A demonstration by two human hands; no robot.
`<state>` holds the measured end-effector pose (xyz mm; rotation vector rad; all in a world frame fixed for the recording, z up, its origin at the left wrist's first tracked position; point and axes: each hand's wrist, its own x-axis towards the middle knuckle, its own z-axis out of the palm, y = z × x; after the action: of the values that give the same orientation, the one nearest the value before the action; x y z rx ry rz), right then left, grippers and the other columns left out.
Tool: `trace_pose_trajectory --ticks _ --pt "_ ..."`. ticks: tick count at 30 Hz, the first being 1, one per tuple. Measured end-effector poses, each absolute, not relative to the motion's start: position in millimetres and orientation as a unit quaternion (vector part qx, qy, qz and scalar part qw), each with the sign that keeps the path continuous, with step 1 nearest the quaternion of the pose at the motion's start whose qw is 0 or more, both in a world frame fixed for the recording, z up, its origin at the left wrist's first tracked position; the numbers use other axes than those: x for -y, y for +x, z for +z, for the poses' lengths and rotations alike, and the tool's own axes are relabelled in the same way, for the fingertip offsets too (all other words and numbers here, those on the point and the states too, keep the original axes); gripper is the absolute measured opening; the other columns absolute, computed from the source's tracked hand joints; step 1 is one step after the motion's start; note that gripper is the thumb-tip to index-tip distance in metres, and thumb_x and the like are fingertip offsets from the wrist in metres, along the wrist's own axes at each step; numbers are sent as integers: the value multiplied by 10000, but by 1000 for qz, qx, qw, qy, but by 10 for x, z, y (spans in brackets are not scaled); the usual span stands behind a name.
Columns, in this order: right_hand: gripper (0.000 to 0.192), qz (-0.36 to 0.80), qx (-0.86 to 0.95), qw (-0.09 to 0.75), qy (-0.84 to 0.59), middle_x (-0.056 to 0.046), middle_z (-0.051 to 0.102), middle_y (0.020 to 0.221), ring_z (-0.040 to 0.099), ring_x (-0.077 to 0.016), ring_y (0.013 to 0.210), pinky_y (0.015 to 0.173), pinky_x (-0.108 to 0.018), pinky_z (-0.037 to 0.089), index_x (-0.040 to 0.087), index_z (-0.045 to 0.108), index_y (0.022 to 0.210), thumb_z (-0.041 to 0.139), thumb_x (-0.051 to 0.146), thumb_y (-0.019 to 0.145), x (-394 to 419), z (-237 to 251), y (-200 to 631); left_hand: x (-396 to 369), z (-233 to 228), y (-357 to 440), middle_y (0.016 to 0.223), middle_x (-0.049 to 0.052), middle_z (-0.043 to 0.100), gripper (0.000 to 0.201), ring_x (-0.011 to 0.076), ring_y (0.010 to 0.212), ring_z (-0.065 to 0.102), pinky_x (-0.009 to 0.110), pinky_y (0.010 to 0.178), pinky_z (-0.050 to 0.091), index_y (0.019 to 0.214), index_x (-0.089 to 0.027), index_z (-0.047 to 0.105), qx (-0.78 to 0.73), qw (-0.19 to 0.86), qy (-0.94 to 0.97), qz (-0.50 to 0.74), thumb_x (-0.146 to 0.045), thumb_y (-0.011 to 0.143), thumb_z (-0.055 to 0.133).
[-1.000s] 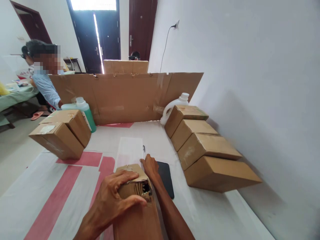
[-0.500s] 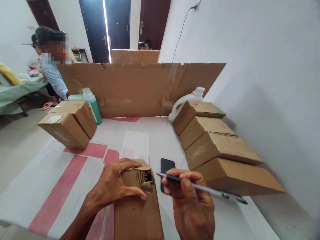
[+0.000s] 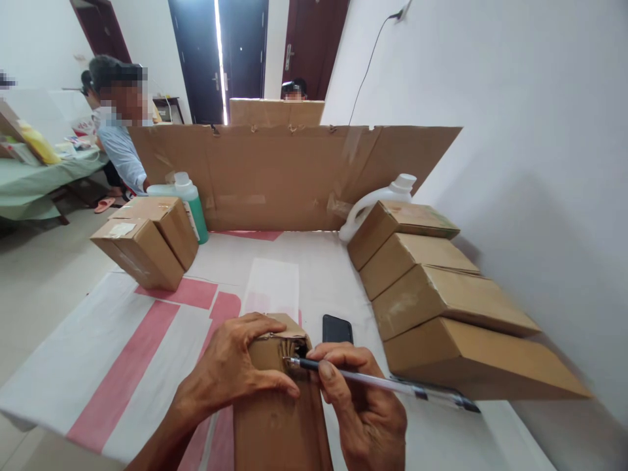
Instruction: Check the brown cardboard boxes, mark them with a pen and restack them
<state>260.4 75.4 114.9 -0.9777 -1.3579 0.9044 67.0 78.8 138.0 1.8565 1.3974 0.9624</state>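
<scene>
A brown cardboard box (image 3: 279, 432) lies lengthwise before me at the table's near edge. Its far end has a torn gap with crumpled cardboard around it. My left hand (image 3: 235, 366) grips that end from the left, fingers over the top edge and thumb on the upper face. Between thumb and fingers of my right hand (image 3: 363, 399) is a pen (image 3: 387, 383) with a clear barrel and dark grip. Its tip points left, at the crumpled cardboard beside the gap; whether it touches I cannot tell. A black phone (image 3: 337, 328) lies just beyond my right hand, partly hidden by it.
Several cardboard boxes (image 3: 456, 294) stand in a row on the right, by the wall. Two more boxes (image 3: 142, 252) sit at left near a green bottle (image 3: 195, 212). A white jug (image 3: 383, 199) leans by a cardboard screen (image 3: 284, 176). Other people are beyond.
My right hand has brought the pen left and down, from beside the box to its torn end. The left hand keeps its hold on the box. The whole view has shifted slightly.
</scene>
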Motion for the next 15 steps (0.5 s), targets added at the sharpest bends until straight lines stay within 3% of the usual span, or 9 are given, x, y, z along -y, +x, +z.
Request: trace_pose_trajectory --ticks 3,6,10,12,14,15 --pt "146 380 605 569 -406 -37 678 804 638 -178 685 584 -255 545 255 686 835 657 351 941 -733 1138 2639 -795 1362 677 1152 34 783 657 256 1056 733 349 964 572 1159 -294 759 -534 309 695 368 -529 577 951" --pt "204 413 587 556 -419 -25 651 740 603 -156 607 523 -242 511 237 667 792 668 384 933 -727 1154 2770 -791 1342 660 1160 59 780 684 277 1059 731 376 967 575 1152 -267 758 -550 306 687 363 -539 557 958" --pt "284 451 475 591 -471 -64 712 921 601 -147 570 370 -219 384 234 602 873 640 509 933 -973 1091 3025 -729 1324 550 1182 64 774 663 282 1078 727 384 972 576 1158 -272 759 -559 308 678 365 -521 577 956" --pt "318 458 521 485 -533 -56 720 851 588 -151 522 363 -228 359 232 565 868 583 540 949 -1204 924 3050 -682 1316 466 1174 47 776 617 267 1066 731 364 955 583 1161 -289 761 -560 313 672 370 -503 612 946" --pt "266 407 618 262 -620 5 666 664 546 -134 441 428 -237 395 232 519 802 525 421 989 -1434 666 2948 -640 1301 387 1163 33 778 580 259 1053 736 346 928 592 1166 -305 762 -571 314 660 373 -472 639 939" --pt "224 387 628 219 -639 -1 669 642 590 -145 476 481 -239 420 223 524 773 577 326 965 -1530 521 2858 -625 1290 355 1160 29 779 568 260 1052 738 342 918 596 1166 -309 763 -579 312 654 373 -453 645 938"
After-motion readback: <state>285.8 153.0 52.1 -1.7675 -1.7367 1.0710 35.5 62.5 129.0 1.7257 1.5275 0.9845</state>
